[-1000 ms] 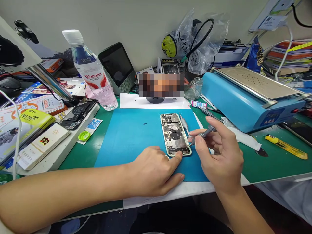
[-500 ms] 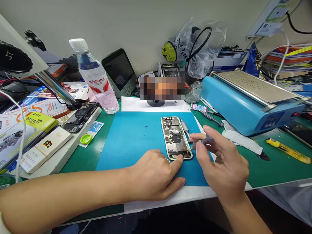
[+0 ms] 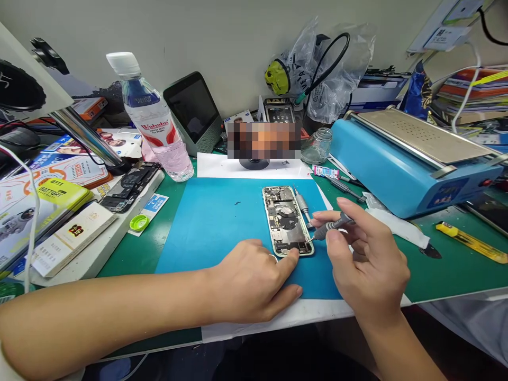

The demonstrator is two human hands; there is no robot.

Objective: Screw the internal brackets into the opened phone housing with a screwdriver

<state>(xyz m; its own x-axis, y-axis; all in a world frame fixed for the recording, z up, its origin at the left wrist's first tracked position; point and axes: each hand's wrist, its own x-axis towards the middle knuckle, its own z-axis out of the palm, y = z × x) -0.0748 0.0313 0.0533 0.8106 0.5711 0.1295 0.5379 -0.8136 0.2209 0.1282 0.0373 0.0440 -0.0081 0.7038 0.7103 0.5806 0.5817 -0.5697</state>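
An opened smartphone (image 3: 289,235) lies back-side down on a blue mat (image 3: 214,211), its inner parts exposed. My left hand (image 3: 250,280) rests beside its lower end. The index fingertip presses on the phone's bottom edge, while the thumb stretches apart over the mat. In my right hand (image 3: 369,259) is a grey screwdriver (image 3: 329,227), held between thumb and fingers. Its thin tip meets the phone near the lower right edge; whether it sits on a screw is too small to tell. A second screwdriver (image 3: 302,206) lies along the phone's right side.
On the left stand a water bottle (image 3: 159,127) and a stack of boxes (image 3: 75,238) with another opened phone (image 3: 130,188). To the right are a blue heating plate machine (image 3: 397,164), a yellow cutter knife (image 3: 472,241) and a glass jar (image 3: 317,145). Tiny dark bits (image 3: 237,203) dot the mat.
The view has shifted slightly. My right thumb and fingers have changed position on the screwdriver, baring more of its handle. My left hand stays on the phone's lower edge.
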